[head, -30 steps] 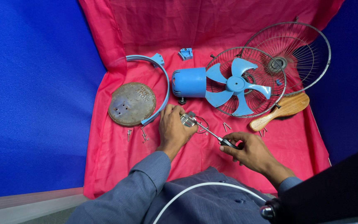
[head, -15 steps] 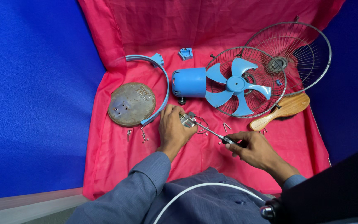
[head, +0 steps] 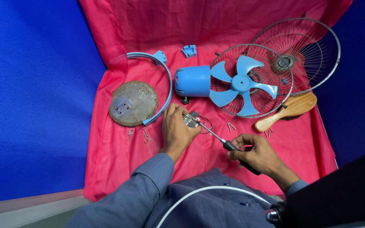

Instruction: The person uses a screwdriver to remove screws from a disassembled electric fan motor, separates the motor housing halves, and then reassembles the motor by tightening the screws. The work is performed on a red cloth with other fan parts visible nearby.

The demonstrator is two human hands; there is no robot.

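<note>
My left hand [head: 177,131] grips a small silver metal part [head: 189,120] on the red cloth [head: 119,160], just below the blue fan motor housing [head: 193,81]. My right hand [head: 256,153] is closed on the black handle of a screwdriver [head: 216,136]. The screwdriver's shaft runs up and left, and its tip meets the metal part. The blue fan blades [head: 241,83] sit inside a wire guard [head: 275,67] to the right of the motor.
A round rusty base plate [head: 132,103] and a curved blue bracket [head: 163,86] lie at the left. A second wire guard [head: 313,48], a wooden brush [head: 288,110], a small blue clip [head: 189,51] and loose screws [head: 138,135] lie about. Blue walls surround the cloth.
My right hand has turned a little on the screwdriver handle. The left hand and the metal part stay in place.
</note>
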